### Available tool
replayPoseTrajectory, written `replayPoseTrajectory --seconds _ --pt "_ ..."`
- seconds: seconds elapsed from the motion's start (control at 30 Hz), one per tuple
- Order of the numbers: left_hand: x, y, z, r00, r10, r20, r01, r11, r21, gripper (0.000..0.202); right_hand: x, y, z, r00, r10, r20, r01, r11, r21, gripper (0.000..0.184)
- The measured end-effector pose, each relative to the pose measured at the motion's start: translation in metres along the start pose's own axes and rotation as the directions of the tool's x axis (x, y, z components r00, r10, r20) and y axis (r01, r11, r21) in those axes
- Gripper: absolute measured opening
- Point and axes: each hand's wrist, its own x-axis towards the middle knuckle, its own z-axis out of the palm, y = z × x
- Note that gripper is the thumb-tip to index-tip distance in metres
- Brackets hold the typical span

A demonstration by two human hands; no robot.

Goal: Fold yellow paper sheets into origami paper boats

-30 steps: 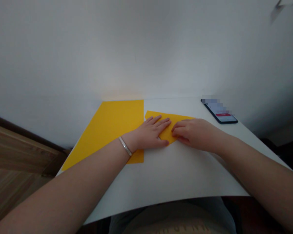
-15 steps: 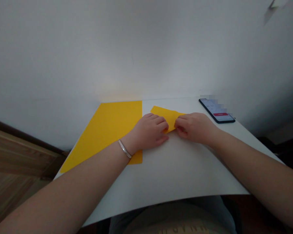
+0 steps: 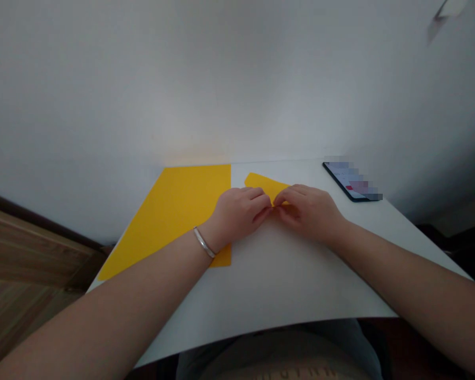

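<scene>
A small piece of folded yellow paper lies on the white table, partly covered by my fingers. My left hand pinches its near edge, thumb and fingertips together. Right beside it, my right hand pinches the same edge, so the fingertips of both hands almost meet. Part of the paper shows behind the hands, its far left corner slightly curved. A larger sheet of yellow paper lies flat under my left wrist and forearm. A silver bracelet circles my left wrist.
A phone with its screen lit lies at the table's back right. The white table meets a pale wall at the back. Brown wooden furniture stands to the left, below the table's edge.
My right hand has shifted left along the paper's near edge, closer to my left hand. My left hand's thumb has closed up to its fingers. The paper's near edge is now pinched up.
</scene>
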Motion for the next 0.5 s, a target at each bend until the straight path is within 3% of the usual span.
replayPoseTrajectory --seconds 0.23,0.5 --pt "0.002 0.000 0.001 1.000 0.013 0.016 -0.012 0.999 -0.048 0.023 0.003 -0.005 0.003 1.000 0.011 -0.020 -0.009 0.997 0.081 0.006" --pt "-0.005 -0.006 0.000 0.985 -0.173 0.000 0.170 0.964 -0.205 0.017 0.002 0.020 -0.006 0.992 0.121 0.017 -0.122 0.991 0.056 0.009"
